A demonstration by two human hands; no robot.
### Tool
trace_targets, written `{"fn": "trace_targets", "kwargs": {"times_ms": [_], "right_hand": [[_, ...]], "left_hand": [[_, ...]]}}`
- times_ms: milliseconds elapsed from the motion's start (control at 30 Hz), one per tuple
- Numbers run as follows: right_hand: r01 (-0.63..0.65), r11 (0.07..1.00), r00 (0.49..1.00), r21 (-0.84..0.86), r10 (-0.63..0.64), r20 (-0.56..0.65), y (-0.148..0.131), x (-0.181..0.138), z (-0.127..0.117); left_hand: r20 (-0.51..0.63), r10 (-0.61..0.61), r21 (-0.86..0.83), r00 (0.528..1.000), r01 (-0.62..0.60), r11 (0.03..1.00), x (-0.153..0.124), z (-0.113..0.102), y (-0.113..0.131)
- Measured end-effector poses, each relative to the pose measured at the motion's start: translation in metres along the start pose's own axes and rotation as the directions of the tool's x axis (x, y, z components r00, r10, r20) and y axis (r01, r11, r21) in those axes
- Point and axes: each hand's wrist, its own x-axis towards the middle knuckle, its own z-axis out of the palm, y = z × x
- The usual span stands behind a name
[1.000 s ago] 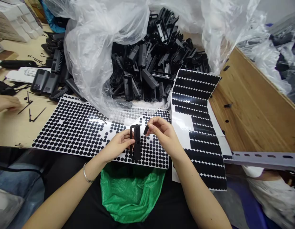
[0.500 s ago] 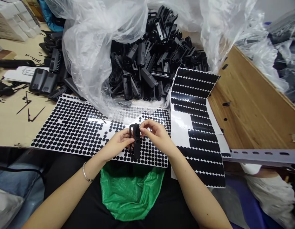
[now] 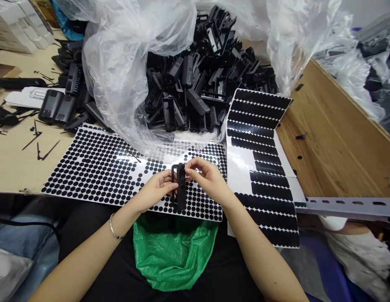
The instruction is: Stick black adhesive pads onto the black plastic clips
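Note:
Upright over the sheet of round black stickers point(image 3: 97, 167) stands a black plastic case point(image 3: 181, 191) with a ribbed upper part and an open frame on its left. My left hand point(image 3: 158, 186) is closed on its left side, thumb in front. The thumb and forefinger of my right hand point(image 3: 205, 176) are pinched together at the case's upper right edge. Whatever lies between those fingertips is too small or hidden to make out. Below the sheet's front edge, a green bag point(image 3: 176, 256) hangs open over my lap.
A heap of black plastic cases point(image 3: 195, 84) lies behind, partly wrapped in clear plastic film point(image 3: 119, 63). On the right, a sheet of black sticker strips point(image 3: 270, 209) leans up against the heap beside a wooden board point(image 3: 327, 147). More black cases point(image 3: 56, 107) and thin scraps lie left.
Both hands and the case stay almost in place. The whole view has shifted very slightly, most noticeably at the right side.

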Motion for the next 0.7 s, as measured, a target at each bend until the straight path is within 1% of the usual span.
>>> {"fn": "trace_targets", "kwargs": {"times_ms": [200,400,700], "right_hand": [[0.009,1.000,1.000,-0.023,-0.009,0.000,0.0007,0.0007,0.0010],[0.022,0.999,0.999,-0.030,-0.023,-0.031,0.0028,0.0000,0.0032],[0.060,0.992,0.996,-0.113,-0.068,-0.060,0.0040,-0.0017,0.0038]], "left_hand": [[-0.006,-0.004,-0.005,1.000,0.004,1.000,-0.0004,0.0000,0.0009],[-0.014,-0.002,-0.007,1.000,0.002,1.000,-0.0005,0.0001,0.0016],[-0.023,-0.004,-0.007,1.000,0.004,1.000,-0.0004,0.0009,0.0024]]}}
